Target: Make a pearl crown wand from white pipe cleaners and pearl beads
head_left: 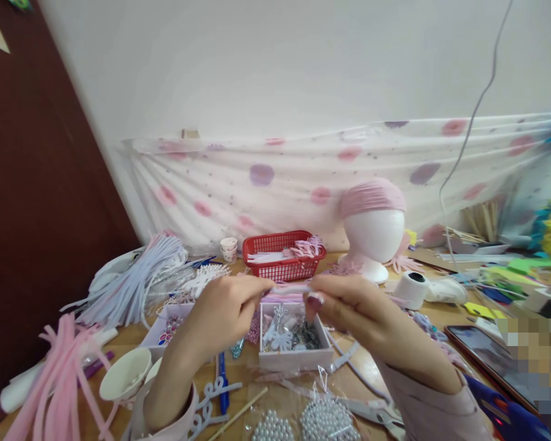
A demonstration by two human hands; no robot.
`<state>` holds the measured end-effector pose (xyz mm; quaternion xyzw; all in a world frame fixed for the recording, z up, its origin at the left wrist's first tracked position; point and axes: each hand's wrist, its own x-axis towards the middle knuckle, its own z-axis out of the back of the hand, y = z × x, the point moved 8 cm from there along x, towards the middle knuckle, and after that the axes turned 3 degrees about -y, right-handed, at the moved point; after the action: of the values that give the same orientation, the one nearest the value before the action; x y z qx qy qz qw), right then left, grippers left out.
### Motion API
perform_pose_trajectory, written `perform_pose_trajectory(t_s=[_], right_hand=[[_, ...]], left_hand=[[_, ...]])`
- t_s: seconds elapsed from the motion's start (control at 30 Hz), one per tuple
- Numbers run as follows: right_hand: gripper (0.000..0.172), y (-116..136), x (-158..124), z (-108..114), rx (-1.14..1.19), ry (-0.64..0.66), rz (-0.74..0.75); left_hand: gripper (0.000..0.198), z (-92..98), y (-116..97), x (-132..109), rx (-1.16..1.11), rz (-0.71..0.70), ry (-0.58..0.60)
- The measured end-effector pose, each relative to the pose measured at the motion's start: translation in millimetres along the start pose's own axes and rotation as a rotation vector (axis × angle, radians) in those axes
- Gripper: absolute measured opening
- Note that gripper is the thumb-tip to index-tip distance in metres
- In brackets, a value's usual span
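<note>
My left hand (227, 309) and my right hand (360, 312) are raised over the middle of the table, fingers pinched together. Between them stretches a pale pipe cleaner (290, 289), roughly level, with an end of it in each hand. More pink and lilac pipe cleaners lie just behind it, so its exact outline is hard to make out. Below my hands is a white box (296, 360) with silvery ornaments and dark small parts in it. A curled pale lilac pipe cleaner (206, 404) lies near my left sleeve.
Bundles of white pipe cleaners (135, 282) and pink pipe cleaners (57, 380) lie left, near a paper cup (125, 375). Behind stand a red basket (275, 269) and a foam head (374, 236). Pearl beads (328, 421), scissors (379, 411), a phone (487, 361) and a blue glue gun (505, 404) lie in front.
</note>
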<state>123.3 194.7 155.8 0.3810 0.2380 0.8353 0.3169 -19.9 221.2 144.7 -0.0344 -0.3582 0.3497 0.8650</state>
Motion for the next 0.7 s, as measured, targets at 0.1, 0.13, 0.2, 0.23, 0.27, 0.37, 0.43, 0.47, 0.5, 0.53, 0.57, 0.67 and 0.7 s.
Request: perform_pose_trajectory(t_s=[0.1,0.13,0.2,0.23,0.27,0.37,0.43,0.47,0.5,0.53,0.57,0.67,0.7], right_hand=[[0.032,-20.9,0.7,28.8,-0.091,-0.244,-0.025],[0.032,-29.0,2.2,32.7,-0.120,-0.278,-0.036],[0.032,-43.4,6.3,34.7,-0.159,-0.292,-0.063],[0.032,-48.3,8.0,34.6,-0.176,-0.286,-0.076],[0.032,-50.9,9.0,34.9,-0.186,-0.278,-0.082],[0.033,-45.9,7.5,34.6,-0.170,-0.200,-0.071],[0.034,-36.3,3.5,35.4,-0.137,-0.155,-0.055],[0.035,-31.5,1.4,36.8,-0.125,-0.156,-0.049],[0.035,-27.7,-0.4,39.0,-0.119,-0.176,-0.044],[0.035,-25.1,-1.6,41.4,-0.116,-0.208,-0.036],[0.034,-24.0,-2.1,43.2,-0.118,-0.243,-0.026],[0.034,-33.1,1.6,41.4,-0.123,-0.293,-0.010],[0.035,-39.4,4.3,38.6,-0.119,-0.292,-0.015]], left_hand=[[0.037,-6.1,-15.6,-4.5,-0.110,-0.085,0.145],[0.037,-5.1,-18.0,-5.5,-0.136,-0.084,0.154],[0.036,-1.3,-17.3,-6.1,-0.164,-0.038,0.132],[0.036,0.9,-14.5,-5.8,-0.160,-0.001,0.109],[0.036,2.9,-10.9,-5.3,-0.147,0.039,0.085],[0.033,6.5,0.1,-3.5,-0.086,0.136,0.030],[0.031,5.9,1.1,-2.3,-0.081,0.138,0.023],[0.030,4.7,-0.8,-2.0,-0.092,0.121,0.032],[0.029,3.1,-3.9,-2.0,-0.105,0.096,0.049],[0.029,1.3,-8.1,-2.4,-0.121,0.067,0.073],[0.028,-0.3,-12.4,-3.2,-0.135,0.042,0.099],[0.024,-0.1,-22.0,-6.0,-0.194,0.007,0.140],[0.023,1.4,-22.8,-6.5,-0.220,0.014,0.133]])
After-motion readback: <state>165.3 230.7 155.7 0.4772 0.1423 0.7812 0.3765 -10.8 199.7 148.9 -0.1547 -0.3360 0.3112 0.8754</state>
